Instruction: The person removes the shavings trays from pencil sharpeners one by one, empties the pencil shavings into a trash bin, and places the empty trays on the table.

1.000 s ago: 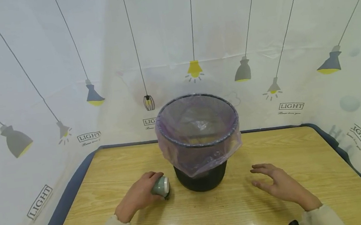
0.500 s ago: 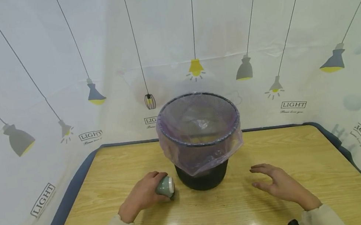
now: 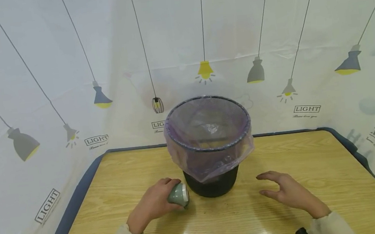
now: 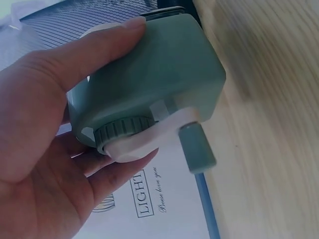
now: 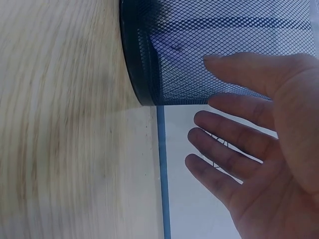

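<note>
Judged as holding step: gripping green crank device (image 4: 159,69) in left hand (image 3: 155,201) near bin (image 3: 212,185), maybe touching table (image 3: 303,154); grasping nothing with relaxed right hand (image 3: 288,192). Next, should hold steady.

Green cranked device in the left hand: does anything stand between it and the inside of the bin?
Yes: the wall of the bin and the lilac bag folded over its rim. The green device, held in the left hand beside the bin, is below that rim, so it would probably need lifting over.
</note>
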